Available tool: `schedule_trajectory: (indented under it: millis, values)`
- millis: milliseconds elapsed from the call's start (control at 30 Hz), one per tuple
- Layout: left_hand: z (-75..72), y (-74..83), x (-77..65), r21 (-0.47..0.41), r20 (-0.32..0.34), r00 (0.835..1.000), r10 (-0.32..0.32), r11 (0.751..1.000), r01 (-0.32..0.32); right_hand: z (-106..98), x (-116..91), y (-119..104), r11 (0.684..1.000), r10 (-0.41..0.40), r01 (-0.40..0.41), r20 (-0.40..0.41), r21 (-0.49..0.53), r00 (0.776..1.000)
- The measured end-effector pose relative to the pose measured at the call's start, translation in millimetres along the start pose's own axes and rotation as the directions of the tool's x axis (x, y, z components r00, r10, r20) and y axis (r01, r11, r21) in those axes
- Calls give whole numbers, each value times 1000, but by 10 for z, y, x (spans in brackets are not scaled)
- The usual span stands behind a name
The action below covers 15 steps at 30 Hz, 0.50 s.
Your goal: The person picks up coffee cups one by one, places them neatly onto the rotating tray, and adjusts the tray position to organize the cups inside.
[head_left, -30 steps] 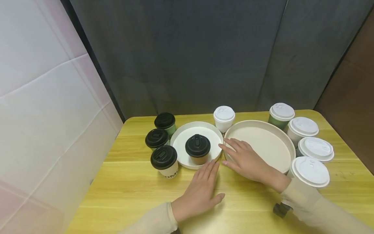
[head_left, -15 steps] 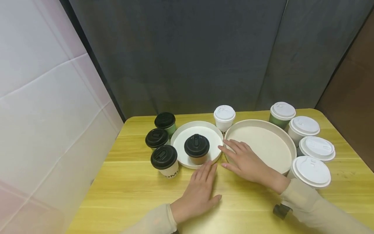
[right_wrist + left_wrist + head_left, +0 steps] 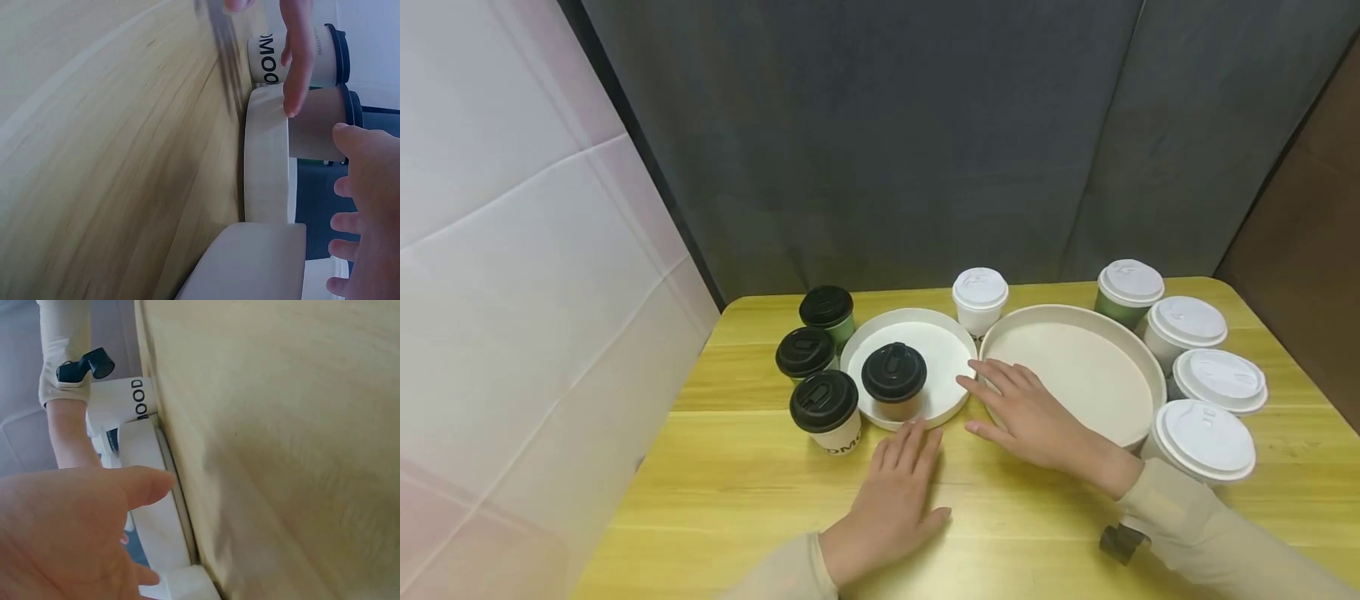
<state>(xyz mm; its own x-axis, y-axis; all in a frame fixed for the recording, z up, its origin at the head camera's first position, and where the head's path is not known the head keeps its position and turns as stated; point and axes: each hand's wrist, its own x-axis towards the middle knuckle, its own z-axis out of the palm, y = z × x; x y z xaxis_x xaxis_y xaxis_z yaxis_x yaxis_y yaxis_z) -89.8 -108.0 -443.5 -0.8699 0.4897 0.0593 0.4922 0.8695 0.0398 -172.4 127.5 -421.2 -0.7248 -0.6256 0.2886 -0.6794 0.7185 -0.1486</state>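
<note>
A black-lidded paper cup [image 3: 893,375] stands upright in the smaller white round tray [image 3: 947,342]. My left hand [image 3: 887,504] reaches to that tray's front rim with straight fingers, its fingertips close below the cup. In the right wrist view, a left finger [image 3: 299,69] ends at the rim beside the cup [image 3: 315,128]; whether it touches the cup, I cannot tell. My right hand [image 3: 1030,417] hovers with spread, relaxed fingers where the white tray meets the larger beige tray [image 3: 1075,367]. The left wrist view has my left palm [image 3: 69,525] with its thumb extended.
Left of the white tray are three black-lidded cups, the nearest a white one [image 3: 825,408]. A white-lidded cup [image 3: 980,302] stands behind the trays. Several white-lidded cups [image 3: 1202,442] line the beige tray's right side. A dark curtain [image 3: 887,150] hangs behind the wooden table [image 3: 715,500].
The black-lidded cup has slid left within the white tray. My left hand has shifted left along with it, while the right hand has barely moved.
</note>
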Motion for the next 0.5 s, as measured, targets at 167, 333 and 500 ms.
schedule_trajectory:
  millis: [167, 333, 500]
  values:
    - [-39, -31, -27, 76, 32, 999, -13, 997, 10, -9, 14, -29, 1000, -5, 5, 9, 17, 1000]
    - [-79, -54, -42, 75, 47, 998, -46, 996, 42, -5, 24, -50, 1000, -1, 1, 17, 32, 1000]
    - [-123, -72, -59, 69, 15, 997, -74, 995, 73, 0, 33, -82, 999, 10, -13, 47, 50, 999]
